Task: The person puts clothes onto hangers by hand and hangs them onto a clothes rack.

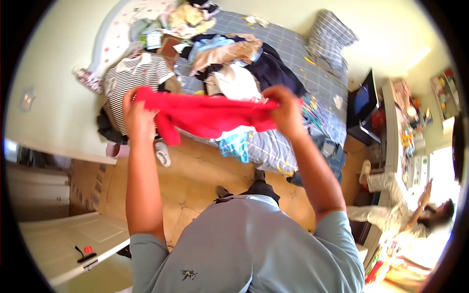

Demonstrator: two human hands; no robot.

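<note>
Red garment [210, 115] stretched sideways between your two hands, held in the air in front of you, before the near edge of the bed. Your left hand [139, 117] grips its left end, fingers curled round the cloth; a loose flap droops just beside that hand. Your right hand [286, 110] has its fingers closed on the other end; slight blur there, exact finger placement unclear. Cut of the garment: cannot tell.

Beyond your hands, the grid-patterned bedsheet [293, 46] carries a heap: white garment [234, 83] behind the red cloth, tan garment [229, 51] farther back, navy garment [273, 71] to the right. Striped polo shirt [129, 80] on the left, near your left hand. Blue patterned cloth [235, 146] at the bed's near edge, below the red. Tangle of thin coloured strands [313, 111] just right of your right hand. Checked pillow [327, 41] at the far right corner. White clog [162, 155] on the tiled floor. Another person [391, 210] sits well apart, right.
</note>
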